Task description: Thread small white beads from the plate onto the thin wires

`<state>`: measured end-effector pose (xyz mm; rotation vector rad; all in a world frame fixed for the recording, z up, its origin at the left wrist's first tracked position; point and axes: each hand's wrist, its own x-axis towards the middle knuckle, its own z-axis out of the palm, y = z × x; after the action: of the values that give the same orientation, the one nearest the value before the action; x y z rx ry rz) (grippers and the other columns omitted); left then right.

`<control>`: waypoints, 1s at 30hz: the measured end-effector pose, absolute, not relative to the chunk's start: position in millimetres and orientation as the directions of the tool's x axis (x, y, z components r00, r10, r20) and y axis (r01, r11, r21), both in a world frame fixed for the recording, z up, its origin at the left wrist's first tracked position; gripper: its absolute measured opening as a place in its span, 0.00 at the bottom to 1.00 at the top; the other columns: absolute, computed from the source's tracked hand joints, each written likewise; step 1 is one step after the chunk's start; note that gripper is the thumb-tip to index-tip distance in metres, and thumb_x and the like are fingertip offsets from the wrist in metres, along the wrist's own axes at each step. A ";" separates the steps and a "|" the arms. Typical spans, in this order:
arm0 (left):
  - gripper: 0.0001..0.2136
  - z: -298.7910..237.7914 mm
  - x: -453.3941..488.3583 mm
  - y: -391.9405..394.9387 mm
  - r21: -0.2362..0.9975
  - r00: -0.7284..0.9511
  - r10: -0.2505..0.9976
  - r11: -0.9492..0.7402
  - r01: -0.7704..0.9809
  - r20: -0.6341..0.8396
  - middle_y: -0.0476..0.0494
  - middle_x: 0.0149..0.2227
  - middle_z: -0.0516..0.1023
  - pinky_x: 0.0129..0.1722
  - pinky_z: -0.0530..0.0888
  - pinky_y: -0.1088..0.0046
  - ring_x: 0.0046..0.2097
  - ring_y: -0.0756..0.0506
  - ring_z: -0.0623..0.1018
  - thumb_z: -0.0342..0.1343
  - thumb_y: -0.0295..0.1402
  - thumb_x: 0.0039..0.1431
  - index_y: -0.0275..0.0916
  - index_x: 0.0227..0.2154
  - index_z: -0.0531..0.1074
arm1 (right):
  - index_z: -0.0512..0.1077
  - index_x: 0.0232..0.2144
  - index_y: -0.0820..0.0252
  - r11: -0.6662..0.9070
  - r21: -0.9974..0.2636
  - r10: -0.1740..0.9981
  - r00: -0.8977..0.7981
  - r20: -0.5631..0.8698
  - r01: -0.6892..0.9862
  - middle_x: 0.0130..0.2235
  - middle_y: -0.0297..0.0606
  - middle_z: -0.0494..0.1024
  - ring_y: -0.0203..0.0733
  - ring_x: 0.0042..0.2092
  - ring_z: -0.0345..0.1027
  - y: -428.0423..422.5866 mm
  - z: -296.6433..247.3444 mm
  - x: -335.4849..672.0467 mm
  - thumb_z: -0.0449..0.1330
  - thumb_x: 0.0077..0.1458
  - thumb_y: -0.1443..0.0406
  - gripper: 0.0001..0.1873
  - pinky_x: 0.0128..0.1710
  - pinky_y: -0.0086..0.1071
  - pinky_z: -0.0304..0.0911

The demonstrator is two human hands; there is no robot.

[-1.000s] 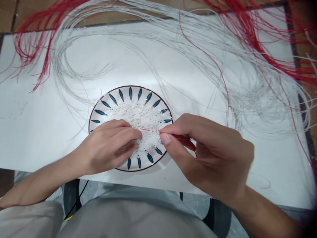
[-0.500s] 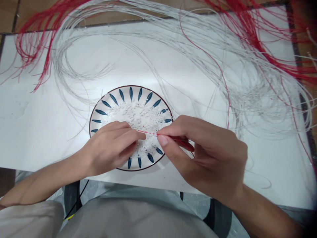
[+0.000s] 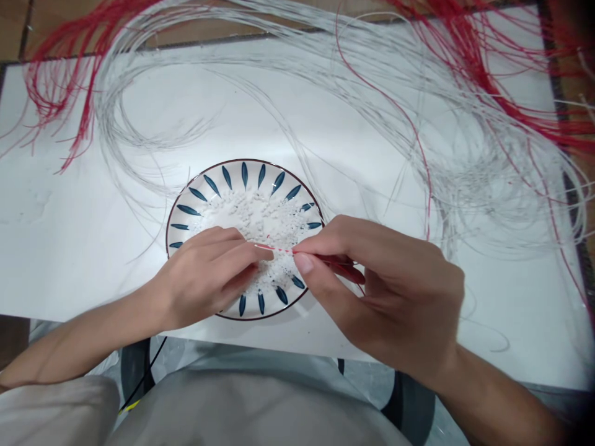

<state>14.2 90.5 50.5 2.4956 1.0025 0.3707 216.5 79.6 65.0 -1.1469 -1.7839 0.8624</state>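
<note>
A white plate (image 3: 178, 218) with blue petal strokes and a brown rim holds a scatter of tiny white beads (image 3: 260, 214). Above it, my right hand (image 3: 385, 291) pinches a thin red cord (image 3: 281, 250) between thumb and forefinger, and more red strand shows under that palm. Small white pieces, apparently beads, sit on the cord between the two hands. My left hand (image 3: 214, 272) is closed over the plate's left part, its forefinger at the cord's other end. Its thumb is hidden, so how it grips the end is not fully visible.
Long white strands (image 3: 279, 62) arc across the back of the white-covered table (image 3: 69, 248) and tangle at the right. Bundles of red strands (image 3: 88, 62) lie at the back left and back right. A single red strand (image 3: 409, 121) curves down right of the plate.
Hardly anything differs. The plate appears very slightly further left in view, and both hands keep the same hold on the cord.
</note>
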 end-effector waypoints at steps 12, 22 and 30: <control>0.16 63.3 4.0 94.2 0.977 0.373 0.919 0.052 0.207 -0.128 0.50 0.29 0.76 0.31 0.79 0.68 0.30 0.47 0.79 0.61 0.30 0.53 0.45 0.43 0.64 | 0.68 0.24 0.58 0.336 -0.899 0.928 -0.264 0.264 0.282 0.21 0.30 0.69 0.32 0.23 0.60 75.8 67.7 214.4 0.55 0.51 0.76 0.10 0.22 0.28 0.57; 0.16 60.8 4.3 96.8 0.976 0.404 0.889 0.211 0.052 -0.214 0.52 0.28 0.76 0.32 0.79 0.70 0.31 0.48 0.80 0.63 0.28 0.51 0.45 0.41 0.65 | 0.68 0.24 0.58 0.338 -0.893 0.921 -0.302 0.248 0.298 0.21 0.29 0.68 0.31 0.24 0.60 74.3 65.6 211.9 0.55 0.52 0.75 0.09 0.22 0.26 0.56; 0.17 60.7 3.7 95.7 0.967 0.407 0.882 0.255 0.013 -0.238 0.52 0.28 0.76 0.33 0.80 0.69 0.31 0.48 0.80 0.63 0.26 0.50 0.45 0.41 0.65 | 0.68 0.25 0.58 0.348 -0.876 0.919 -0.305 0.249 0.334 0.22 0.29 0.68 0.31 0.24 0.61 73.9 64.8 211.8 0.55 0.53 0.74 0.09 0.23 0.27 0.56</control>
<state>3.7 95.7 60.7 1.1634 0.9821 0.7413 211.8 73.9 64.8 -1.1045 -1.8214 0.9338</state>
